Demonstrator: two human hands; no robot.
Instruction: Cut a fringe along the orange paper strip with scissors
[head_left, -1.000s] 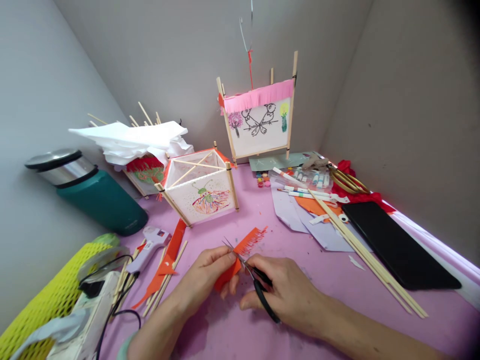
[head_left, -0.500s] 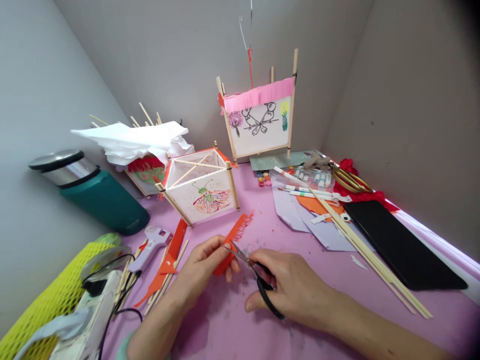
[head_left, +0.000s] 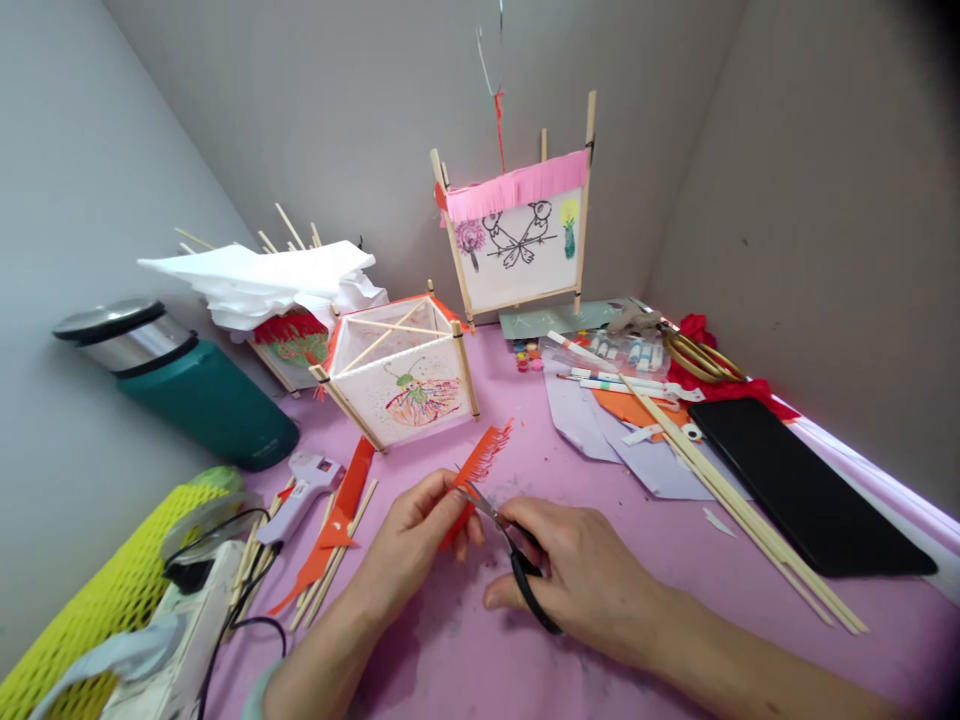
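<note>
Between its thumb and fingers, my left hand (head_left: 420,525) pinches a red-orange paper strip (head_left: 484,455) whose far edge is cut into a fringe. My right hand (head_left: 585,570) has its thumb and fingers in the black handles of a pair of scissors (head_left: 521,565). The scissor blades meet the strip right beside my left thumb, slightly parted. Beyond the hands stands a small stick-framed paper lantern (head_left: 424,390) with a painted insect on its front panel. Part of the strip is hidden behind my left fingers.
A second lantern (head_left: 525,240) with pink fringe hangs from a wire at the back. To the left are a teal bottle (head_left: 210,400), a glue gun (head_left: 304,490) and red paper scraps (head_left: 349,500). On the right lie wooden sticks (head_left: 735,510), a black tablet-like slab (head_left: 806,485) and markers (head_left: 630,387).
The paper strip has shifted slightly up and right in my left hand. The scissors stay at its edge, with their handles a little farther left.
</note>
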